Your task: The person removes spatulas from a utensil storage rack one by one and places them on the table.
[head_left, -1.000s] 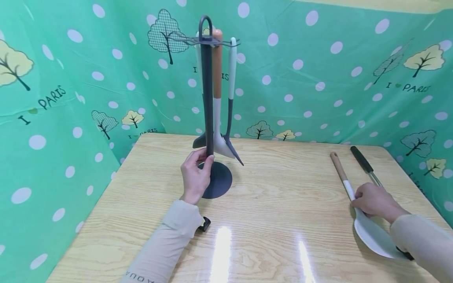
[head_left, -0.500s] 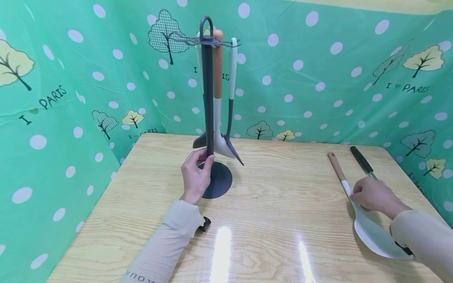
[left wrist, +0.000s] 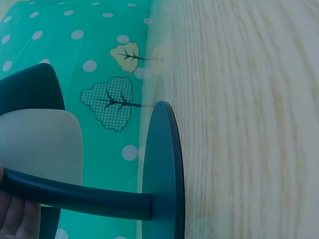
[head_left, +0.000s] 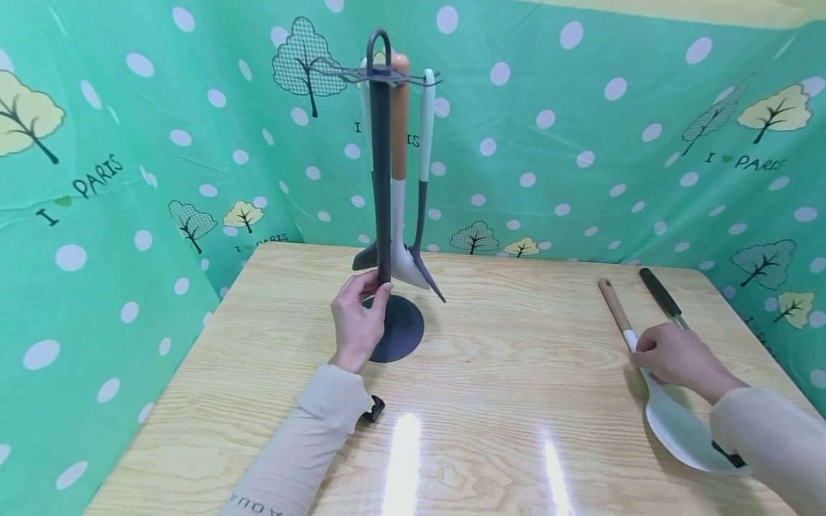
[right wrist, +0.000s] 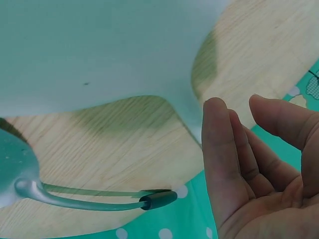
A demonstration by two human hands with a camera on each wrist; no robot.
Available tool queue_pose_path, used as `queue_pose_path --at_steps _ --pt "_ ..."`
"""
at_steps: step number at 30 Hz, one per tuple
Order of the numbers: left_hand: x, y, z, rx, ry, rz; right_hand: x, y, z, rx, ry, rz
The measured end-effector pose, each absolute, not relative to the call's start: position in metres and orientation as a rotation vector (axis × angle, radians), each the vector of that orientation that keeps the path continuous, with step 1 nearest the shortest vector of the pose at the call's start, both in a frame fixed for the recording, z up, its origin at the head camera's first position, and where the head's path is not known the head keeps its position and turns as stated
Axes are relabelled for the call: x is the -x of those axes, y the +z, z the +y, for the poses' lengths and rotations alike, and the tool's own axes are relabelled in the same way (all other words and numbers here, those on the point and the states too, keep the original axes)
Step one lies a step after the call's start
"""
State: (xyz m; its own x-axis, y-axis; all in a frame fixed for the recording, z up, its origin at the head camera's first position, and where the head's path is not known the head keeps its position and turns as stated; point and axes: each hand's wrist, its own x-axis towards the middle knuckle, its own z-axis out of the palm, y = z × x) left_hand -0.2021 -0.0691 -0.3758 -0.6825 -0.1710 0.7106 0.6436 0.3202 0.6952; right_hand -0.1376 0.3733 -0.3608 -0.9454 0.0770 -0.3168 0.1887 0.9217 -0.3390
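Note:
My left hand (head_left: 358, 322) grips the lower pole of a black utensil stand (head_left: 382, 179), just above its round base (left wrist: 162, 164). From the stand hang a white utensil with a wooden handle (head_left: 399, 129), a mint-handled turner (head_left: 426, 129) and another mint-handled one, partly hidden by the pole. On the right, a wide pale turner (head_left: 684, 430) with a brown handle end lies on the table. My right hand (head_left: 680, 358) is over its white neck; in the right wrist view the thumb and fingers stand apart, and the neck passes behind the fingers.
Beyond the right hand lies a metal utensil with a black handle (head_left: 660, 292); its rounded head (right wrist: 17, 169) shows in the right wrist view. A wooden table (head_left: 503, 373) lies below, with green dotted cloth (head_left: 548, 172) behind and at the sides.
The right hand has shifted slightly left and up along the turner, whose handle end has swung a little left. The left hand and the stand stay in place.

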Motion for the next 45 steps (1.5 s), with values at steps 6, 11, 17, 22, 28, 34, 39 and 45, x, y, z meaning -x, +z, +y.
queue_pose_path --at_steps 6,11,17,22,28,34,39,45 --pt "0.203 -0.376 -0.07 0.423 -1.446 -1.866 0.138 -0.358 0.362 -0.154 -0.562 2.831" --pt "0.202 -0.376 -0.07 0.422 -1.445 -1.867 0.141 -0.356 0.351 -0.122 -0.576 2.894" --pt "0.201 -0.375 -0.071 0.426 -1.462 -1.856 0.147 -0.353 0.331 -0.146 -0.617 2.943" --pt "0.201 -0.375 -0.07 0.427 -1.463 -1.854 0.148 -0.352 0.318 -0.042 -0.676 2.99" --pt "0.202 -0.376 -0.07 0.428 -1.456 -1.856 0.15 -0.346 0.301 0.021 -0.765 2.975" --pt "0.202 -0.376 -0.07 0.431 -1.458 -1.858 0.154 -0.339 0.28 0.093 -0.845 2.975" --pt "0.204 -0.378 -0.071 0.442 -1.453 -1.85 0.158 -0.339 0.262 0.168 -0.821 3.007" --pt "0.203 -0.377 -0.071 0.449 -1.459 -1.846 0.166 -0.338 0.243 0.146 -0.867 2.983"
